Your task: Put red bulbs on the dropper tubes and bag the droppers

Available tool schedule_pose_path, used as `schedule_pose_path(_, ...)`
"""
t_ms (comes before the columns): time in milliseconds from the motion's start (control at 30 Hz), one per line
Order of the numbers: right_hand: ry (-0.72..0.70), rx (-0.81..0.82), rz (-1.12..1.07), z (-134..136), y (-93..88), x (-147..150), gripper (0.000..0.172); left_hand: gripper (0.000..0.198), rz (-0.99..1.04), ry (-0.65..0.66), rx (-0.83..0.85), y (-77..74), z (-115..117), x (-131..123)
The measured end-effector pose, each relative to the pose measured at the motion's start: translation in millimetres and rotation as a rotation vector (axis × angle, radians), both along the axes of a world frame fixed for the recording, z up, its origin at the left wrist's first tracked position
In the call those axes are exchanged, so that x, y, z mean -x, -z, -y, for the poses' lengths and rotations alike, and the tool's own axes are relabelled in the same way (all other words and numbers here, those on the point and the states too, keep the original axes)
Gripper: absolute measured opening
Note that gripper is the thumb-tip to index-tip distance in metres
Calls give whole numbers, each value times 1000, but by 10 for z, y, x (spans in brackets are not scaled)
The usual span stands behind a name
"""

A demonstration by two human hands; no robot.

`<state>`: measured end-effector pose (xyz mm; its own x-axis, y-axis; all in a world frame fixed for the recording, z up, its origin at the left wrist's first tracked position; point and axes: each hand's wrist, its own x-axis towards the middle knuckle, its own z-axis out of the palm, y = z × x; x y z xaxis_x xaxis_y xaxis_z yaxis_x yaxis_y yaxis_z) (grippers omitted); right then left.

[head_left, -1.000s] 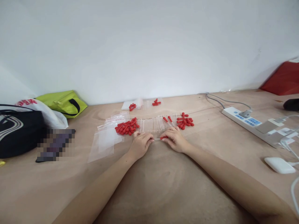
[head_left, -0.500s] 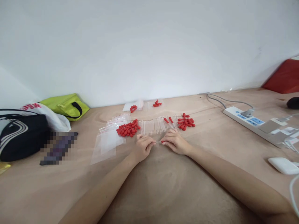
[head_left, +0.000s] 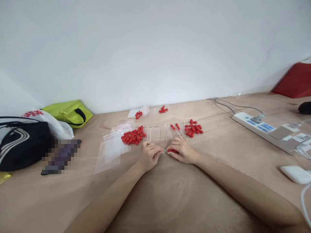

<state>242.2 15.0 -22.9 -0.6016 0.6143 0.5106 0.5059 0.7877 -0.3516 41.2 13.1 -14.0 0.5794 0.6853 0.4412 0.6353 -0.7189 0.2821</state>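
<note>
My left hand [head_left: 151, 156] is closed in a pinch on a thin clear tube [head_left: 165, 150], most of it hidden by the fingers. Opposite it, my right hand [head_left: 184, 151] grips a red rubber dropper bulb [head_left: 173, 151] between thumb and fingers. Tube and bulb are in line, and a short bit of tube shows between the hands; whether it sits inside the bulb, I cannot tell. Just beyond lies a row of thin clear tubes [head_left: 157, 132], with two red bulbs [head_left: 177, 126] on its right part. Piles of red bulbs flank the row at left [head_left: 133, 136] and right [head_left: 193, 128].
Clear zip bags [head_left: 113, 150] overlap left of the row. Near the wall are small bags with red pieces [head_left: 138, 114]. A power strip [head_left: 264, 131] with plugs and cables stands right, near a white case [head_left: 295, 174]. Bags, one yellow-green [head_left: 65, 113], sit left.
More of the red bulb shows between my right fingers, and the visible bit of tube is shorter. Both hands stay in nearly the same place; the view has shifted slightly.
</note>
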Motion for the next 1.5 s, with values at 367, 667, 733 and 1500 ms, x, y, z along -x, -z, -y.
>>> schedule_pose_path(367,-43,-2,28,-11,-1,28,18,22,4,24,-25,-9,39,-46)
schedule_pose_path(667,59,303,-463,-47,26,32,16,18,168,-13,-46,29,-16,-47)
schedule_pose_path(733,98,376,-581,-92,-7,-2,17,20,170,-47,-34,-1,-12,-26)
schedule_pose_path(1500,774,385,98,-929,-246,-461,32,9,-2,-533,-10,2,-140,75)
